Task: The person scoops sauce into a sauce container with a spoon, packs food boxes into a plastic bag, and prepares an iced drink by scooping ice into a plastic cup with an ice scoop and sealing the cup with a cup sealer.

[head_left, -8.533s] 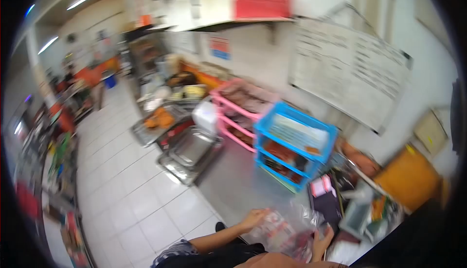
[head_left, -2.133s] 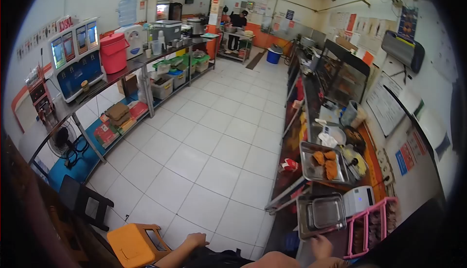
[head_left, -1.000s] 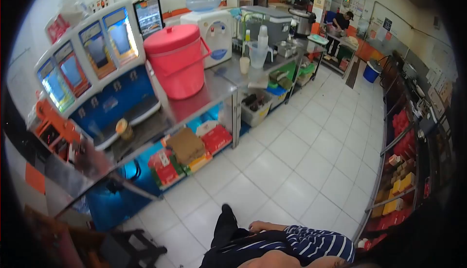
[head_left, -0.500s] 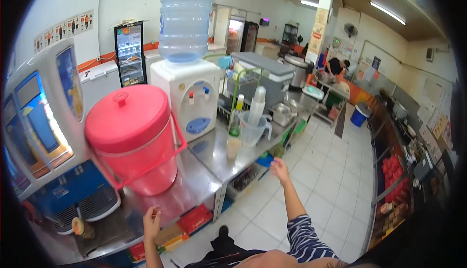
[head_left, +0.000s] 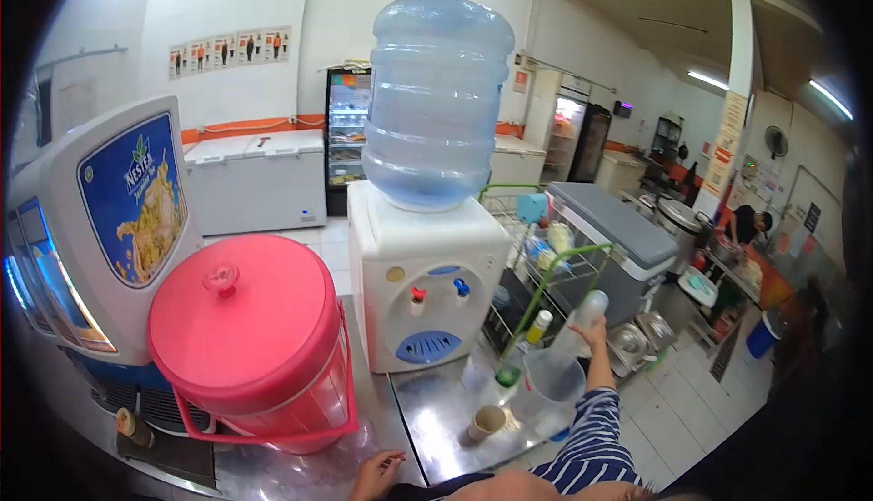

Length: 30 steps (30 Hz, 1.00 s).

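My right hand (head_left: 593, 329) is closed around the upper part of a stack of clear plastic cups (head_left: 569, 341), which stands tilted in a clear plastic pitcher (head_left: 556, 386). To the left of the pitcher are a green glass bottle (head_left: 507, 375), a bottle with a yellow cap (head_left: 538, 326) and a small tan cup (head_left: 486, 422). Low at the counter's front edge, my left hand (head_left: 379, 475) has loosely bent fingers and nothing visible in it. A big red lidded drink bucket (head_left: 245, 319) stands beyond it to the left.
A white water dispenser (head_left: 432, 305) with a blue water jug (head_left: 438, 101) rises mid-counter. At left stands a drink machine (head_left: 109, 228). Behind the pitcher are a green wire rack (head_left: 582, 255) and a grey cooler (head_left: 609, 219). Metal trays (head_left: 627, 345) sit at right; another person (head_left: 746, 226) bends over farther back.
My right hand has reached forward from open air and closed on the cup stack. The view has moved nearer the counter and turned left. My left hand stays low.
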### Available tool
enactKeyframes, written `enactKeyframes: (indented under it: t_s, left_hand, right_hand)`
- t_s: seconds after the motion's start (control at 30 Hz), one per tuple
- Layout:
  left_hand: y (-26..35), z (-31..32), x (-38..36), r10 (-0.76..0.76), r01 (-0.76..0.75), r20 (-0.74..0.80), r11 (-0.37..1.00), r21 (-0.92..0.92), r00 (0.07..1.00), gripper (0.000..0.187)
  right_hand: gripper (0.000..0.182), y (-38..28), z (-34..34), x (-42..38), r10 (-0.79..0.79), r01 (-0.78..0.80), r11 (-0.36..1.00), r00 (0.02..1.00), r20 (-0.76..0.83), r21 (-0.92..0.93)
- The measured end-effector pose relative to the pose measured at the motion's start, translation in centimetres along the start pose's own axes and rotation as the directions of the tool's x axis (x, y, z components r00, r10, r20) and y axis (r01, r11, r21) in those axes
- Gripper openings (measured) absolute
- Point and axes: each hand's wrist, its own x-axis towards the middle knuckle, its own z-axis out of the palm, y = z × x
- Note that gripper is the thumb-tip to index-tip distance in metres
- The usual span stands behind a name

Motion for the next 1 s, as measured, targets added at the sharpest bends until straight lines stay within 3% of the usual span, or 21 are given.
enactKeyframes:
  t_s: [0.17, 0.2, 0.4, 0.5, 0.57, 0.6, 0.67, 0.8, 0.87, 0.93, 0.97, 1.0]
  left_hand:
    - [-0.2, -1.4, 3.7, 0.04, -0.029, -0.158, 0.997, 0.067, 0.987, 0.016]
    - [-0.3, -1.2, 4.1, 0.041, -0.03, -0.167, 0.997, 0.07, 0.985, 0.016]
    - [-0.8, 2.7, 5.9, 0.025, -0.023, -0.048, 0.999, 0.044, 0.999, 0.015]
    - [-0.9, 5.0, 7.8, 0.047, -0.048, 0.038, 0.999, 0.022, 0.998, 0.015]
    - [-0.6, 5.3, 7.9, 0.044, -0.046, 0.051, 0.998, 0.031, 0.998, 0.015]
    - [-0.3, 5.8, 8.7, 0.069, -0.075, 0.104, 0.995, 0.059, 0.992, 0.014]
    - [1.7, 8.4, 12.4, 0.165, -0.186, 0.218, 0.98, 0.078, 0.962, 0.014]
    - [6.9, 15.5, 18.3, 0.36, -0.389, 0.431, 0.921, -0.022, 0.827, 0.019]
    - [8.8, 18.5, 20.4, 0.401, -0.446, 0.472, 0.895, -0.019, 0.785, 0.022]
    - [10.1, 20.7, 22.4, 0.558, -0.645, 0.521, 0.764, -0.019, 0.646, 0.026]
    - [10.8, 21.5, 23.2, 0.56, -0.652, 0.524, 0.758, -0.013, 0.641, 0.026]
    - [11.3, 22.2, 23.7, 0.576, -0.675, 0.541, 0.738, -0.021, 0.613, 0.026]
  right_hand:
    - [0.095, -0.8, -0.7, -1.1, 0.033, -0.033, 0.998, 0.999, -0.014, -0.055]
    - [0.091, -0.9, -0.7, -0.6, -0.027, 0.025, 0.999, 0.998, -0.059, -0.039]
    - [0.086, -0.6, -0.6, 0.7, -0.135, 0.133, 0.991, 0.965, -0.225, -0.023]
    - [0.085, -3.0, -3.1, -0.2, 0.05, -0.015, 0.977, 0.985, -0.164, 0.211]
    - [0.077, -1.5, -4.3, 0.6, 0.098, 0.009, 0.773, 0.986, -0.132, 0.635]
    - [0.077, -1.3, -5.1, 0.2, 0.13, -0.017, 0.778, 0.982, -0.134, 0.628]
    - [0.086, -2.6, -6.6, -0.2, 0.041, -0.044, 0.789, 0.999, 0.019, 0.613]
    - [0.105, -3.0, -3.8, -0.7, 0.069, -0.162, 0.846, 0.978, 0.196, 0.508]
    - [0.117, -2.1, -2.5, 0.0, -0.198, 0.124, 0.924, 0.964, 0.175, 0.362]
    - [0.114, -2.7, -2.3, -0.1, -0.244, 0.208, 0.938, 0.965, 0.101, 0.279]
    - [0.112, -2.9, -2.3, -0.1, -0.276, 0.265, 0.948, 0.96, 0.041, 0.175]
    - [0.107, -3.2, -2.3, 0.1, -0.301, 0.272, 0.92, 0.951, 0.064, 0.283]
